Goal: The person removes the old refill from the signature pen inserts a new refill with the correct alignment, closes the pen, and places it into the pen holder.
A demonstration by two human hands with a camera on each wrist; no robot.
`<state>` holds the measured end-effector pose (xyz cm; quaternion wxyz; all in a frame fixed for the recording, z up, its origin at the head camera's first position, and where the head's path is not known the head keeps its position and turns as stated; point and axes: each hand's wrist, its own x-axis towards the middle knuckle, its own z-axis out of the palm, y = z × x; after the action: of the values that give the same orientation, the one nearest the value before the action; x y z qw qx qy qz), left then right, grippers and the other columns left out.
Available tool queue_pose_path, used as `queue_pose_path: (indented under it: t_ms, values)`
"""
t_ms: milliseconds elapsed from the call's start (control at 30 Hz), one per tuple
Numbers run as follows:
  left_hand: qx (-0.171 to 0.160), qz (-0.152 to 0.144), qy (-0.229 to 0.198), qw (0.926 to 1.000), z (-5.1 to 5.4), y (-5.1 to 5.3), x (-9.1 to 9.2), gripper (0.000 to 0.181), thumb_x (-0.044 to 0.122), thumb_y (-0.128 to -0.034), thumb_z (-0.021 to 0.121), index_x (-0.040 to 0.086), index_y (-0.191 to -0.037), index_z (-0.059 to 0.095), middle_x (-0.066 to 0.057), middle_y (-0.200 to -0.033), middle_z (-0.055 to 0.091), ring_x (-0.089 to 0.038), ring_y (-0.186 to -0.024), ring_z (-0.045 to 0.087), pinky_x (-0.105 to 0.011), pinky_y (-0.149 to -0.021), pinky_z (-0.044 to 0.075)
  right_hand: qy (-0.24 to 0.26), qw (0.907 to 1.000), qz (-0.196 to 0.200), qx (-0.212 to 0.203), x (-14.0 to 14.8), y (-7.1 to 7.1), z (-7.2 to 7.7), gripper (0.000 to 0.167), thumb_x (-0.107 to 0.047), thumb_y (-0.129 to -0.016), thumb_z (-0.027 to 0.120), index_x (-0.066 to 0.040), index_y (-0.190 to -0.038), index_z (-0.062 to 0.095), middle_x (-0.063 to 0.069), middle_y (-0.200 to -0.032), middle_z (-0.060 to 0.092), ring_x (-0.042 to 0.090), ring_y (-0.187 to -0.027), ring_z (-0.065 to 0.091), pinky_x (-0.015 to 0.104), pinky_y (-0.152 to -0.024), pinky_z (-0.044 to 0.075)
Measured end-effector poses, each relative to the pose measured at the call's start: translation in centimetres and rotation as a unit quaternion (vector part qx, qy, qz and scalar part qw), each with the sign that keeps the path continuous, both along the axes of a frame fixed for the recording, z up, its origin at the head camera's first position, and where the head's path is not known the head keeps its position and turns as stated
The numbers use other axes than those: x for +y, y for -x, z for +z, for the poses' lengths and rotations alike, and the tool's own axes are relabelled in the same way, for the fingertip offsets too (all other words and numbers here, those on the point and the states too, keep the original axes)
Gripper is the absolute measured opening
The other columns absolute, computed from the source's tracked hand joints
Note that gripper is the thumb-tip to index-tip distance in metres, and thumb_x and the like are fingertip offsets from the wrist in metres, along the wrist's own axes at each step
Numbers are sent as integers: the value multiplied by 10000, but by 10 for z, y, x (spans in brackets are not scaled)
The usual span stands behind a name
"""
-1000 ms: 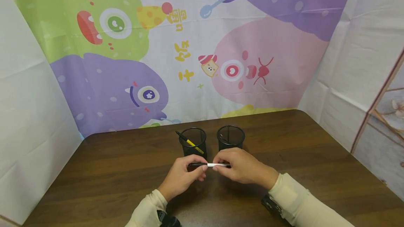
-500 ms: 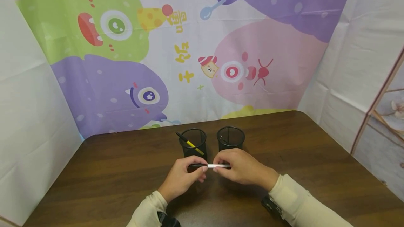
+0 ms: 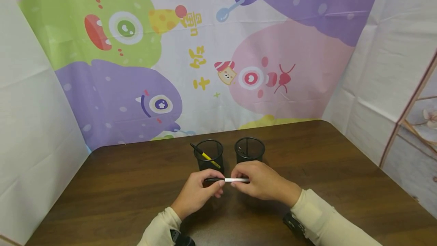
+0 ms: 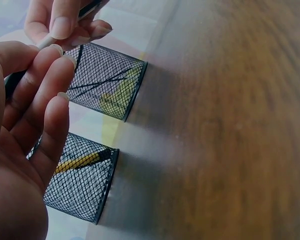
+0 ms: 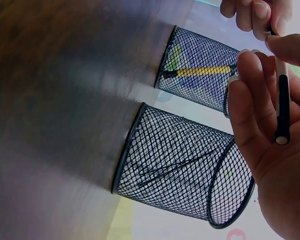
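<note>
A slim black-and-white pen [image 3: 235,180] lies level between both hands in the head view, in front of the mesh cups. My left hand [image 3: 198,190] pinches its black part between thumb and fingers. The white part is pinched by my right hand [image 3: 264,182], thumb below and fingers above. In the right wrist view, a black end of the pen [image 5: 283,112] sticks out past the right fingers towards the palm. The fingers hide some of its length.
Two black mesh pen cups stand just beyond the hands. The left cup [image 3: 202,165] holds a yellow-and-black pen [image 3: 206,156]; the right cup [image 5: 165,150] has thin dark sticks inside. A brown wooden table [image 3: 112,193] meets a cartoon-printed cloth [image 3: 205,113] behind.
Both hands keep almost the same place and hold. Slightly more of the pen's white part shows by the right fingers than a second ago. The cups have not moved.
</note>
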<state>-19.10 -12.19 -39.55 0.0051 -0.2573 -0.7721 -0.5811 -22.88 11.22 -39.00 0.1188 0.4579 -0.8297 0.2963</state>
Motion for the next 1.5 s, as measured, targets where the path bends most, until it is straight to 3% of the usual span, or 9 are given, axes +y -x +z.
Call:
queue_pose_path:
  t_ms: [433, 933, 1333, 1500]
  values:
    - [-29, 2, -14, 10000, -1, 0, 0, 86, 36, -954, 673, 17, -1035, 694, -91, -784, 700, -213, -670, 691, -365, -655, 605, -131, 9997, -183, 34, -1, -1, 0, 157, -192, -869, 792, -230, -886, 641, -197, -771, 564, -14, -685, 528, 199, -627, 483]
    - [-60, 21, -10, 10000, -2, 0, 1, 87, 29, -953, 670, 9, -1035, 692, -100, -791, 699, -245, -679, 694, -341, -651, 604, -115, 9982, -433, 397, -2, 0, -1, 250, -192, -808, 836, -236, -833, 590, -195, -727, 523, -16, -649, 496, 187, -572, 447]
    - [-18, 46, -16, 10000, 0, -1, 2, 83, 25, -953, 667, 5, -1031, 689, -109, -787, 697, -233, -670, 688, -344, -646, 603, -178, 9976, -600, 313, -1, 2, -2, 276, -183, -803, 838, -233, -815, 567, -192, -706, 510, -11, -631, 480, 194, -562, 434]
    - [-30, 91, -38, 9999, -11, 7, 1, 74, 14, -950, 669, 11, -1022, 684, -100, -784, 700, -231, -670, 690, -338, -642, 604, -167, 9974, -605, 352, -1, 3, -1, 274, -183, -803, 840, -234, -811, 571, -195, -706, 517, -13, -630, 487, 196, -565, 443]
